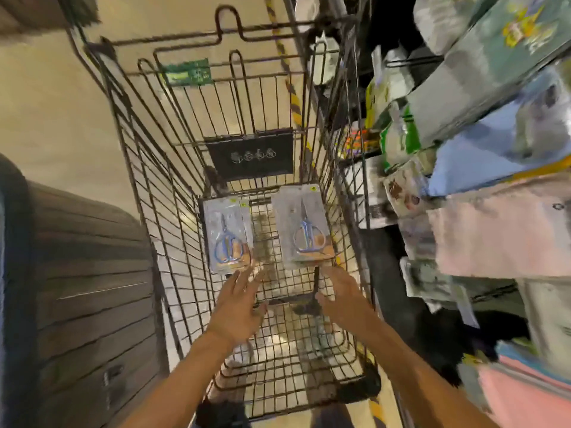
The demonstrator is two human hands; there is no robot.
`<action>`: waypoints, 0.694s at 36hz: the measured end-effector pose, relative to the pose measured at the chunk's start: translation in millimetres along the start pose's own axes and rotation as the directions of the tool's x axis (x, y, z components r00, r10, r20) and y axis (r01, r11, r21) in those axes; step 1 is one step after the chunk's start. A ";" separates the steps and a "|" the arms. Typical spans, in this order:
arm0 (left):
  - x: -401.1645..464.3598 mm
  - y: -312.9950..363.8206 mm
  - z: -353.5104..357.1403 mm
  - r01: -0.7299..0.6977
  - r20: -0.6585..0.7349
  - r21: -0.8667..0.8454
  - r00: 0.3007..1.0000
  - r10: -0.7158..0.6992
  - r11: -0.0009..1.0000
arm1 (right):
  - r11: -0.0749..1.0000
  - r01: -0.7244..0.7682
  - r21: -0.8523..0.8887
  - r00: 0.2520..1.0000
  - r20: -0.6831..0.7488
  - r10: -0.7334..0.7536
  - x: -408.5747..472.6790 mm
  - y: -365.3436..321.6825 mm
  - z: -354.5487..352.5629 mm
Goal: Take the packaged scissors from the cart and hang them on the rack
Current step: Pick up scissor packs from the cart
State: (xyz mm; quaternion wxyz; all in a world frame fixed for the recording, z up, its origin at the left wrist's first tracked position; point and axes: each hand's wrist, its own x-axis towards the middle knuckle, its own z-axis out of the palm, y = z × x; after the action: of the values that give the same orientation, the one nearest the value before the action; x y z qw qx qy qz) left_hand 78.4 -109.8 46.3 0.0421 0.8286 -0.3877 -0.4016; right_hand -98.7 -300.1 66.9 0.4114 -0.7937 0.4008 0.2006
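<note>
Two packaged scissors lie flat on the bottom of a wire shopping cart (pixel 145 193). The left pack (pixel 227 236) holds blue-handled scissors in clear plastic, and the right pack (pixel 304 227) looks the same. My left hand (pixel 239 307) reaches down into the cart with fingers spread, its fingertips just short of the left pack's near edge. My right hand (pixel 340 296) reaches in beside it, fingers extended toward the right pack's near edge. Neither hand holds anything. The image is motion-blurred.
A display rack (pixel 494 149) crowded with hanging packaged goods fills the right side, close against the cart. A dark ribbed bin or crate (pixel 86 288) stands at the left. Pale floor shows beyond the cart. A dark sign plate (pixel 250 154) hangs on the cart's far wall.
</note>
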 end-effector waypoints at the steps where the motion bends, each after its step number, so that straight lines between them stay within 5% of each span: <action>1: 9.2 -4.3 1.2 -0.002 0.003 -0.009 1.000 0.002 1.000 | 1.000 -0.013 -0.005 1.000 -0.006 0.013 11.9 1.2 6.4; 10: 77.5 -33.9 14.2 0.014 0.011 0.010 1.000 -0.014 1.000 | 0.996 -0.060 0.067 0.996 -0.059 0.064 111.9 -1.7 27.1; 17: 109.9 -59.5 37.4 -0.020 0.022 0.029 1.000 0.019 0.999 | 0.993 -0.048 -0.105 0.958 -0.285 0.016 176.5 4.4 44.9; 25: 105.7 -67.9 46.5 -0.052 0.006 -0.015 0.999 0.052 0.999 | 0.995 -0.100 0.027 0.912 -0.397 0.103 184.5 0.1 65.4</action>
State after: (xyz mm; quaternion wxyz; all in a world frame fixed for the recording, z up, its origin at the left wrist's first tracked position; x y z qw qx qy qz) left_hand 127.1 -122.8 -77.8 0.0576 0.8166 -0.4063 -0.4059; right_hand 12.3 -333.8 -90.7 0.3130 -0.7947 0.5172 0.0549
